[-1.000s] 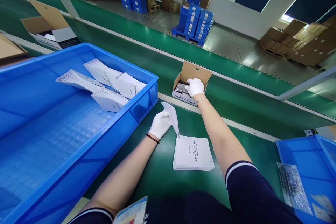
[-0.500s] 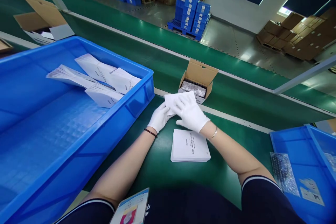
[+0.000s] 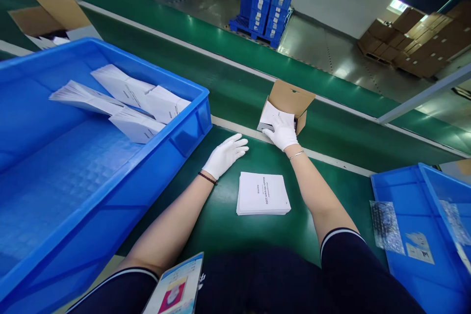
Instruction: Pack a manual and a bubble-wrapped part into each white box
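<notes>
In a white glove, my right hand (image 3: pixel 282 134) holds a white printed booklet (image 3: pixel 273 114) at the mouth of a small open cardboard box (image 3: pixel 292 97). The booklet lies over most of the opening, and my fingers partly hide it. My left hand (image 3: pixel 225 156), also gloved, rests flat above the green work surface with fingers stretched out and nothing in it. Between my forearms lies a neat stack of white booklets (image 3: pixel 262 194), the top one printed "Minute Stream 1000".
A large blue bin (image 3: pixel 176 157) on the left holds several bundles of booklets (image 3: pixel 138 130). Another blue bin (image 3: pixel 405 221) stands at the right. Beyond the ledge run a green conveyor (image 3: pixel 221 39), stacked blue crates (image 3: pixel 263 7) and brown cartons (image 3: pixel 408 34).
My right hand has carried the booklet up and right to the box's opening. My left hand has let go of it and opened. The box is turned slightly.
</notes>
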Action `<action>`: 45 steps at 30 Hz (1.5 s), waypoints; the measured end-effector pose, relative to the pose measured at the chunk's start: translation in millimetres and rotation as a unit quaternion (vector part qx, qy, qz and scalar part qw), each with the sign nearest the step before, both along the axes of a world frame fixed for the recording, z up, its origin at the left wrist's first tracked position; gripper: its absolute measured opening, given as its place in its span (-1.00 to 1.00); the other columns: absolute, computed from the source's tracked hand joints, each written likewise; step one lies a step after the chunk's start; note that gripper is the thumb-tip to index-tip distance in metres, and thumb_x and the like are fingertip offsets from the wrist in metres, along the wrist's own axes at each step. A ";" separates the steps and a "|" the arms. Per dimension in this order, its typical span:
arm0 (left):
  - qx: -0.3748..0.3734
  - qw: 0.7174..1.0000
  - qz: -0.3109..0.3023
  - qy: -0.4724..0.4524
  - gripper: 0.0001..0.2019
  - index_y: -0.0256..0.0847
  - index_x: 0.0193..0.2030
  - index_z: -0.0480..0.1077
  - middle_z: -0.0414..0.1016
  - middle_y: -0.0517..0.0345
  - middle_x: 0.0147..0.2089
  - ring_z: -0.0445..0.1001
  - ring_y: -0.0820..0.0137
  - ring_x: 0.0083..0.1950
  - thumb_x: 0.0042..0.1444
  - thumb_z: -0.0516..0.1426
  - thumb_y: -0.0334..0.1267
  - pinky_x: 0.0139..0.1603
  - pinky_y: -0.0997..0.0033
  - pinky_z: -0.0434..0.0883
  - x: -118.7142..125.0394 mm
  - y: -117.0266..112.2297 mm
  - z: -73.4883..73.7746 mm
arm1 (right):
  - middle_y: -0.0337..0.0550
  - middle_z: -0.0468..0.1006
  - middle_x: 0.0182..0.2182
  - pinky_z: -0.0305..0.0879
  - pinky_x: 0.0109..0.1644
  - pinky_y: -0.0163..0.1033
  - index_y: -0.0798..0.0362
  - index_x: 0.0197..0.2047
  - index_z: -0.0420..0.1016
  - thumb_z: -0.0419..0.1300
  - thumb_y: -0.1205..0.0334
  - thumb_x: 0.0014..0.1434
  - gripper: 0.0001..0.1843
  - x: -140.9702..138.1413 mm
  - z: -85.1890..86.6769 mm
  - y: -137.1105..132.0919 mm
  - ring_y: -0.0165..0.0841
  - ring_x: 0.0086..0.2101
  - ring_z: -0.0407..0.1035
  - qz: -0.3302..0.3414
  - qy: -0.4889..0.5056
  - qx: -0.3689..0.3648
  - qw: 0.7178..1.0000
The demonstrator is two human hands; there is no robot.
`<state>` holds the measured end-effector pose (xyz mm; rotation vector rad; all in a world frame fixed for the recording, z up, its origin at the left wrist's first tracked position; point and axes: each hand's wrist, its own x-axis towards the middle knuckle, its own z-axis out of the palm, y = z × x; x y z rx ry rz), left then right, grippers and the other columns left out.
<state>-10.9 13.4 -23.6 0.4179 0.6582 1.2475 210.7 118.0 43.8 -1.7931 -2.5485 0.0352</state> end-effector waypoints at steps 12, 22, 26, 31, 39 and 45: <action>0.013 1.000 -0.007 0.017 -0.63 -0.30 0.11 0.45 0.58 -0.14 0.03 0.60 0.22 -0.06 0.18 0.20 -0.25 0.03 0.26 0.49 0.0 0.3 -1.5 | 0.17 0.15 0.40 -0.01 0.33 0.30 0.06 0.41 0.18 0.05 -0.11 0.30 -0.28 26.1 0.6 -13.4 0.15 0.33 0.03 -0.025 -0.046 0.034 0.998; 0.015 1.000 -0.012 0.018 -0.62 -0.30 0.13 0.45 0.57 -0.15 0.05 0.60 0.21 -0.04 0.18 0.20 -0.24 0.10 0.19 0.48 -1.5 -0.8 -2.5 | 0.02 -0.15 0.51 -0.27 0.47 0.19 0.06 0.52 -0.08 0.08 -0.30 0.22 -0.01 77.0 8.4 12.0 0.06 0.45 -0.32 -0.066 0.004 -0.117 0.991; 0.016 1.000 -0.009 0.022 -0.60 -0.31 0.14 0.43 0.58 -0.12 0.03 0.60 0.24 -0.05 0.17 0.20 -0.23 0.08 0.24 0.49 -0.2 -0.6 -2.1 | 0.16 -0.14 0.49 -0.20 0.41 0.34 0.12 0.51 -0.04 0.14 -0.26 0.22 -0.01 78.0 16.3 -21.2 0.19 0.43 -0.29 -0.070 0.012 -0.040 0.997; 0.019 0.998 -0.016 0.064 -0.55 -0.23 0.18 0.40 0.55 -0.06 0.12 0.57 0.27 0.05 0.19 0.18 -0.10 0.16 0.26 0.48 0.8 -2.4 -0.9 | 0.13 0.16 0.40 -0.04 0.39 0.32 0.03 0.42 0.19 0.20 -0.30 0.20 -0.12 40.3 20.5 -134.1 0.14 0.39 -0.06 0.219 0.007 -0.056 0.974; 0.033 0.992 -0.026 0.120 -0.50 -0.18 0.28 0.33 0.48 -0.06 0.23 0.43 0.17 0.29 0.27 0.10 -0.03 0.27 0.18 0.41 1.4 -3.8 1.0 | 0.08 0.38 0.29 0.26 0.34 0.11 0.05 0.36 0.29 0.38 -0.08 0.14 -0.18 40.7 -5.2 -202.3 0.01 0.30 0.23 0.237 0.076 -0.154 0.956; 0.044 0.992 -0.026 0.117 -0.46 -0.17 0.32 0.30 0.51 -0.07 0.19 0.47 0.19 0.25 0.26 0.11 -0.01 0.22 0.20 0.44 1.1 -4.1 -1.3 | -0.06 0.45 0.25 0.29 0.34 -0.03 0.04 0.30 0.40 0.18 0.03 0.34 -0.46 46.5 0.6 -190.1 -0.11 0.25 0.32 0.233 0.079 -0.174 0.954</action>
